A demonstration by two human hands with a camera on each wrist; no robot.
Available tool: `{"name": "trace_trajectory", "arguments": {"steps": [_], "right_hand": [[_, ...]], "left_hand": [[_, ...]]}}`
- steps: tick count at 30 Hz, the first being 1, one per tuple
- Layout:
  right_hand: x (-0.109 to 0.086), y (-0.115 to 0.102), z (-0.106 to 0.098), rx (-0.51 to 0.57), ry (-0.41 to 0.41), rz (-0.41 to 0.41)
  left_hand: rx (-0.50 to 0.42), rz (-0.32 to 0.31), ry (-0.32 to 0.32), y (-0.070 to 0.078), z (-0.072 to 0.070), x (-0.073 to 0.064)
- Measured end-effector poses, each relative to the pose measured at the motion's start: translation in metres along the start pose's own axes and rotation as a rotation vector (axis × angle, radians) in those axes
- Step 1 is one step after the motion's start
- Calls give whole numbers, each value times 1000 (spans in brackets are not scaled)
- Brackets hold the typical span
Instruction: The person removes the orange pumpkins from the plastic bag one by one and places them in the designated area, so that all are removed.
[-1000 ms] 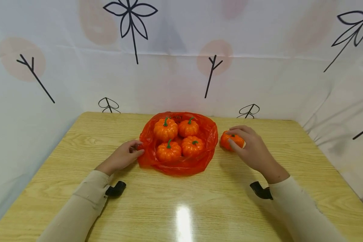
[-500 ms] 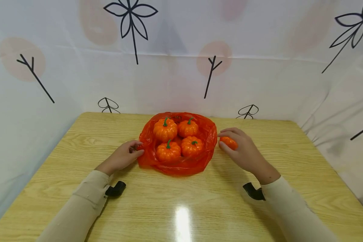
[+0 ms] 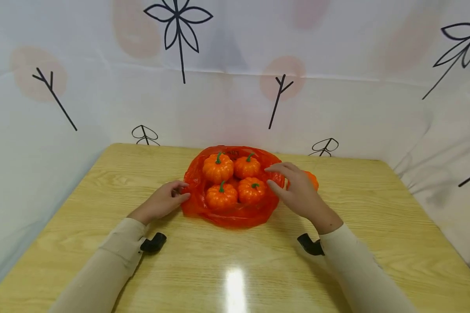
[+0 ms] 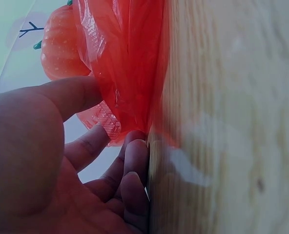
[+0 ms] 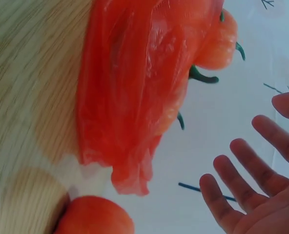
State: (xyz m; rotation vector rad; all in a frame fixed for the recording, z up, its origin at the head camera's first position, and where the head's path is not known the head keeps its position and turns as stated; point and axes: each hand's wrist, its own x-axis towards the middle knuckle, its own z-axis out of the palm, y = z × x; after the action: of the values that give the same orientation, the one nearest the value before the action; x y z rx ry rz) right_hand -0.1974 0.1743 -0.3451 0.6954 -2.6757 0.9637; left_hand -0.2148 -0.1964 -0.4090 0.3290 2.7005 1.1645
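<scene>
A red translucent plastic bag (image 3: 229,217) stands on the table with its mouth spread wide. Several small orange pumpkins (image 3: 218,168) with green stems sit inside it. At the bag's left edge, my left hand (image 3: 161,202) pinches the plastic between thumb and fingers; the left wrist view shows the thumb (image 4: 76,95) against the film. My right hand (image 3: 299,191) hovers over the bag's right rim, its fingers spread and holding nothing, as the right wrist view also shows. Behind that hand a loose pumpkin (image 3: 312,180) rests on the table, partly hidden, just right of the bag.
The wooden table (image 3: 203,269) extends around the bag, with its far edge close to a white patterned cloth (image 3: 227,104). A black curved piece sits at each wrist, the left one (image 3: 153,243) and the right one (image 3: 310,244).
My right hand has moved left, away from the loose pumpkin, to above the bag's right rim. The loose pumpkin stays beside the bag. My left hand has kept its place on the bag's edge.
</scene>
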Motion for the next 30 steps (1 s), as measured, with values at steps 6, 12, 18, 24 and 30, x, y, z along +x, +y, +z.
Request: {"name": "trace_trajectory", "arguments": {"steps": [6,12,18,24,30], "right_hand": [[9,-2,14,25,-91,57],[14,3,26,11,-180,93],[12,11,33,9,-264,107],[10,13,37,22,-278,104],[9,14,39,26,-321,100]], "left_hand": [[1,3,0,-3,1,1],[-6,-6,-4,-2,1,1],[-5,-2,-3,-1,1,2],[-2,6,-4,-2,0,4],[3,11,-2,-2,0,4]]}}
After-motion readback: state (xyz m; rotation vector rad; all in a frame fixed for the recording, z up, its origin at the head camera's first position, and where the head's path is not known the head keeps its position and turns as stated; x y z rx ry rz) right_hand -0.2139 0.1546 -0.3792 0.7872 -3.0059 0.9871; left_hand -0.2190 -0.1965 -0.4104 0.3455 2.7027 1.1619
